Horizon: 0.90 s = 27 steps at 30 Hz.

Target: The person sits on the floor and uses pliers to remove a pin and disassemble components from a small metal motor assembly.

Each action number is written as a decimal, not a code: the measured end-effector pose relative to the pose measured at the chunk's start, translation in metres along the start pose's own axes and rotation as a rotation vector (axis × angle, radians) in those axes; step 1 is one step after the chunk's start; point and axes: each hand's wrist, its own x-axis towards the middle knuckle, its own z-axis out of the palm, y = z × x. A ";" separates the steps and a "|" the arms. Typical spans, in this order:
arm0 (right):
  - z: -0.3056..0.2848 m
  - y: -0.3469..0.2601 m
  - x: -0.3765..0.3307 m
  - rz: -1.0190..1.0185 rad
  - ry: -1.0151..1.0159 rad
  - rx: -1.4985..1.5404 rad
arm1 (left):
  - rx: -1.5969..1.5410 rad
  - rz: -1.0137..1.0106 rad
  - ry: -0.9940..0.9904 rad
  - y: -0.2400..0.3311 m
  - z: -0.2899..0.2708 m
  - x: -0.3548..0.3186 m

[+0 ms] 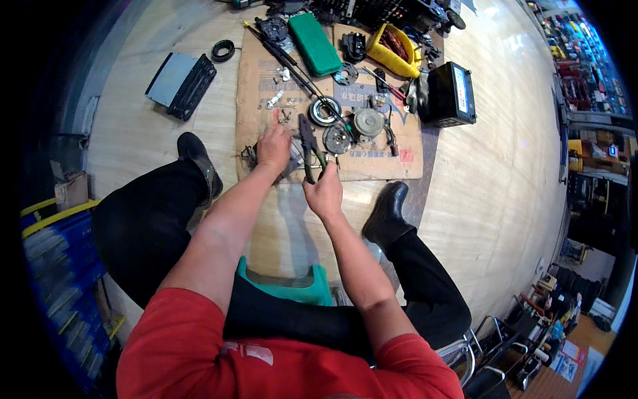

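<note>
My right hand [325, 193] grips the handles of dark pliers [308, 135], whose jaws point away from me over the cardboard sheet [392, 166]. My left hand [273, 147] presses down on a dark metal part [292, 161] at the cardboard's near edge, just left of the pliers. Round metal discs [337, 138] and a ring-shaped pulley [325, 110] lie just beyond both hands. I sit on a low green stool [292, 287], legs spread, black shoes on the wooden floor.
Beyond the cardboard lie a green case [314, 44], a yellow bin [393, 50], long black rods [286, 61] and a black battery box [450, 93]. A grey-black car stereo unit [179, 81] and a rubber ring [222, 50] lie at the left. Shelves of goods line the right.
</note>
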 end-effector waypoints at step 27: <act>-0.007 -0.003 0.002 -0.031 -0.014 -0.078 | -0.013 -0.030 -0.009 0.010 -0.003 0.000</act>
